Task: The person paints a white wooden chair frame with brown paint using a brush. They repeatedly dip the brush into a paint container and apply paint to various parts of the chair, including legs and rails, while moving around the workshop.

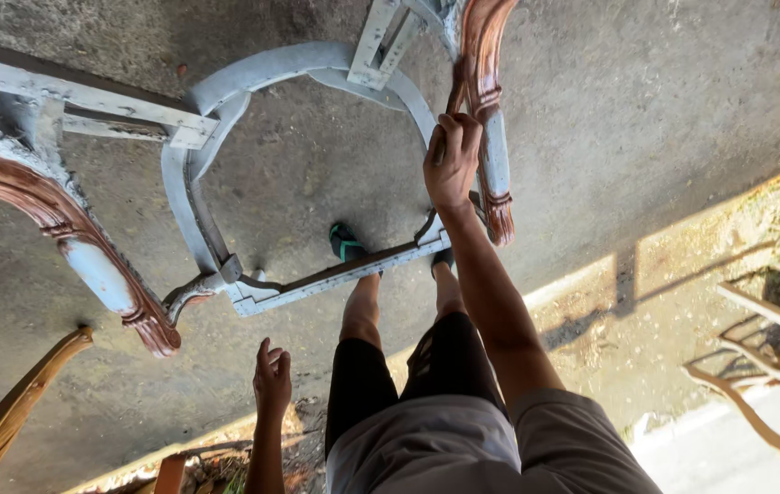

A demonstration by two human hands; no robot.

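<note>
**Chair frame, grey-primed, held by one leg**

Item 1. Your right hand (451, 163): raised in front of you, fingers wrapped around a carved leg of the chair frame (225, 183). The grip sits partway along the right carved leg (484, 82), where reddish-brown wood shows and grey primer covers the stretch just past your knuckles.

Item 2. Your left hand (272, 377): low and near, at the left of your body, fingers loosely spread and holding nothing. It hangs free, well apart from the frame.

Item 3. The chair frame: lifted off the ground, seat opening facing you. Its curved grey seat rail forms a horseshoe in the middle of the view, closed on the near side by a straight rail (344, 273). A second carved leg (88, 256) curves down at the left, part grey and part bare brown, ending in a turned foot. Grey square-section rails run off to the far left.

Item 4. Your feet, seen through the seat opening: a green-strapped sandal (346, 243) on the concrete floor (664, 101).

Item 5. Surroundings: a bare curved wooden piece (6, 421) lies near the left edge. At the right, in sunlight, more unfinished wooden frame parts (765, 366) stand near a strip of dirt and litter. You wear dark shorts and a grey shirt.
</note>
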